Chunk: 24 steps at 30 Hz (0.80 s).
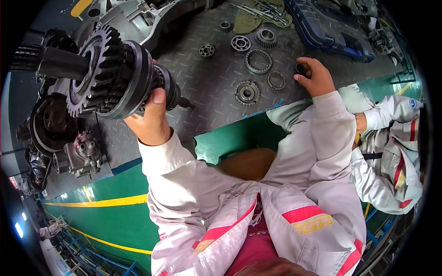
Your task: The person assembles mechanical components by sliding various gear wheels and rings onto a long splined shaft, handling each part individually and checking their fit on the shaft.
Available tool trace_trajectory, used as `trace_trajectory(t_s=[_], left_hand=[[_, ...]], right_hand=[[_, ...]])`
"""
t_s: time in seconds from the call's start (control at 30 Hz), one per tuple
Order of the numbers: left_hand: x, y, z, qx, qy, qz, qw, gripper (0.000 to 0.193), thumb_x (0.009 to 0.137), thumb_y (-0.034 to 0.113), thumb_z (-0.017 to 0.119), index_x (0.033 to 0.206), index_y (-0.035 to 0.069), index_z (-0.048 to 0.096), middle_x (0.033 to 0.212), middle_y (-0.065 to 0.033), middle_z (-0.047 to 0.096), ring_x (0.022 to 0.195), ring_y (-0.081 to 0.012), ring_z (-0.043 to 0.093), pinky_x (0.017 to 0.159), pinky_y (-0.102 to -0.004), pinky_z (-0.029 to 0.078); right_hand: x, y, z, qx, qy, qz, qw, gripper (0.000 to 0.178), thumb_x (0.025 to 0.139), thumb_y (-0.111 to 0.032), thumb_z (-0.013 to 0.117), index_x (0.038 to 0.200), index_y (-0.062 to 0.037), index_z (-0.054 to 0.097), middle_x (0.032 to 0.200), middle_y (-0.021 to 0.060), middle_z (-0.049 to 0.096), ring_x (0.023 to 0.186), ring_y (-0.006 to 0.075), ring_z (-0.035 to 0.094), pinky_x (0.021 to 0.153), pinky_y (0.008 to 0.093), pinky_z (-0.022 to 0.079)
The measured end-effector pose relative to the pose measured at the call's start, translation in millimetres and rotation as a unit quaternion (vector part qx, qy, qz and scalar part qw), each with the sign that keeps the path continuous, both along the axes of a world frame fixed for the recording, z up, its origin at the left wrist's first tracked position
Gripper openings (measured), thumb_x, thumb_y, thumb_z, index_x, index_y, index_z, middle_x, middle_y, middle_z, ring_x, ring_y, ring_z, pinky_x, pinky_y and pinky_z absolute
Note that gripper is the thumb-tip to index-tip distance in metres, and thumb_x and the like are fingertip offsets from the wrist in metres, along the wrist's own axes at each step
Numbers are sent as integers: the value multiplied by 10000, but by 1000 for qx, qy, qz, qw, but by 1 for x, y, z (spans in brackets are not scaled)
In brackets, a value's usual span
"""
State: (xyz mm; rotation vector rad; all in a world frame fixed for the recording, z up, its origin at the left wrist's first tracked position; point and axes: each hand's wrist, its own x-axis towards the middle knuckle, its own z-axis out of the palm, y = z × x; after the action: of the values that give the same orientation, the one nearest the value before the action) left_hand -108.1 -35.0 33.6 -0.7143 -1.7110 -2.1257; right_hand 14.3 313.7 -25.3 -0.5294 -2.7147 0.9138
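Note:
My left hand (154, 119) grips a large gear shaft assembly (126, 80) from below, its thumb against the ring near the right end. The shaft is held over the left part of the bench, a big toothed gear toward its left end and a thin tip pointing right. Over the right part of the bench, my right hand (318, 79) pinches a short dark cylindrical piece (301, 69) between thumb and fingers. Left of that hand lie a toothed synchronizer ring (270, 59), a thinner ring (282, 83), a gear hub (247, 101), a ball bearing (247, 47) and a small gear (272, 41).
A patterned metal workbench (212, 108) spans the view. On it are a blue case (329, 27) at the far right, bolts (271, 13) on a cloth, a metal housing (133, 20) and a pump-like part (85, 154). Another person's sleeve (391, 112) is at the right; a brown stool (248, 164) stands below.

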Motion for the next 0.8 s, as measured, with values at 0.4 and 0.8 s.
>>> trace_trajectory(t_s=[0.4,0.8], left_hand=[[0,-2,-2,20,-8,-4,1000,673,761,270,753,1301,1,454,1122,-214,595,846,-286,665,757,-377,568],[-1,-8,-7,-3,-10,-5,1000,642,770,222,742,1302,-2,460,1139,-215,593,881,-282,656,764,-388,565]], right_hand=[[2,2,-3,-2,-4,-9,1000,471,717,-53,754,1165,-79,611,1090,114,629,974,255,624,822,332,511],[1,2,-4,22,-15,-27,999,463,708,-83,754,1152,-91,624,977,105,621,820,229,597,764,319,496]])
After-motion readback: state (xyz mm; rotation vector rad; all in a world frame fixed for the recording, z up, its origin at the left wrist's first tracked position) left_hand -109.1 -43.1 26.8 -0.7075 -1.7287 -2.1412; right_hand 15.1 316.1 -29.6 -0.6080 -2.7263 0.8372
